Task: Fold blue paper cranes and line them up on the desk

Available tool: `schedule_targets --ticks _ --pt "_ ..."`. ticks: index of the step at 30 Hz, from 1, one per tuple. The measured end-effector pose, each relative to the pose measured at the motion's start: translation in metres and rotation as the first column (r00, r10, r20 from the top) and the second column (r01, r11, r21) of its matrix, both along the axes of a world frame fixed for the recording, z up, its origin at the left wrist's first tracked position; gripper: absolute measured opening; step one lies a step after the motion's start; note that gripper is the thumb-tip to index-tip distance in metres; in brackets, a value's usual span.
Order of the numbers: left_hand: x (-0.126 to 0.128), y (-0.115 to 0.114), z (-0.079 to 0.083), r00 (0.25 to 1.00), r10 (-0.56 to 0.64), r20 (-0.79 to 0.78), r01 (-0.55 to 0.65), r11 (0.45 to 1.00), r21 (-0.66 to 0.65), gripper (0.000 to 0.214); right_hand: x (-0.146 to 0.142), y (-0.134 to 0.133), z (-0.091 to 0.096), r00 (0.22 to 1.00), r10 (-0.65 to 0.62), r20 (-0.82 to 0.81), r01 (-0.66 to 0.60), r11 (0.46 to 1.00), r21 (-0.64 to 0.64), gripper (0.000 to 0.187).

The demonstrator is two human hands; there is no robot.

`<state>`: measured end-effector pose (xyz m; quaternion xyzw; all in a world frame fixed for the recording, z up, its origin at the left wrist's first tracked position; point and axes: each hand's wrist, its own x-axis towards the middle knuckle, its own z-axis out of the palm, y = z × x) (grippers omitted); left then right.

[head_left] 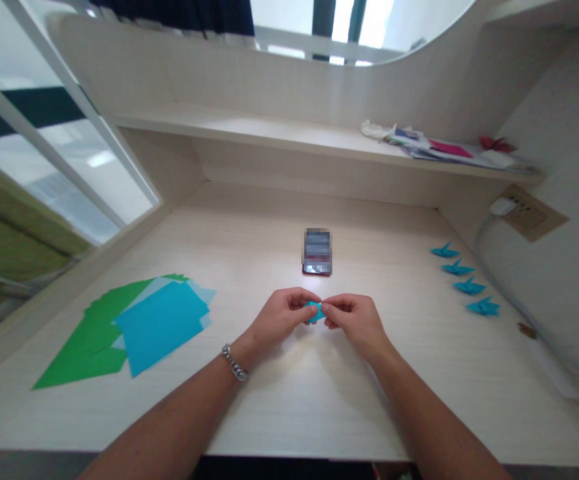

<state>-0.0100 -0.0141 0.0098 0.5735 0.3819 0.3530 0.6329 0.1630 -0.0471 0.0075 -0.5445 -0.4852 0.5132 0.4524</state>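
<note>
My left hand [283,313] and my right hand [353,319] meet over the middle of the pale wooden desk [289,393]. Both pinch a small, partly folded piece of blue paper [314,311] between the fingertips; most of it is hidden by the fingers. A metal bracelet [234,363] sits on my left wrist. A phone [317,252] lies flat just beyond the hands.
A stack of blue paper sheets [162,323] over green sheets [86,343] lies at the left. Several folded blue paper figures [464,280] line up at the right. A cable [512,300] runs from a wall socket [526,212]. Papers [439,148] clutter the shelf.
</note>
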Motion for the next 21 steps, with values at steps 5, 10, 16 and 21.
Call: schedule_targets --ticks 5,10,16,21 --pt "-0.0013 0.0005 0.0000 1.000 -0.004 -0.011 0.004 1.000 0.012 0.018 0.0011 0.0018 -0.0022 0.998 0.032 -0.057 -0.032 0.999 -0.008 0.021" --pt "-0.0014 -0.0021 0.0010 1.000 0.010 -0.026 -0.009 0.999 0.043 0.024 0.0011 0.0017 -0.0058 0.997 0.056 -0.053 -0.057 0.998 -0.027 0.025" --pt "-0.0046 -0.0016 0.0004 0.998 -0.001 0.059 0.001 1.000 0.001 0.030 0.0011 0.0029 -0.0058 0.999 0.015 -0.050 -0.015 1.000 -0.006 0.025" --pt "-0.0062 -0.0003 0.0006 0.994 -0.002 0.111 0.007 0.999 -0.044 0.036 0.0013 0.0028 -0.0046 0.997 -0.015 -0.070 0.014 1.000 -0.012 0.023"
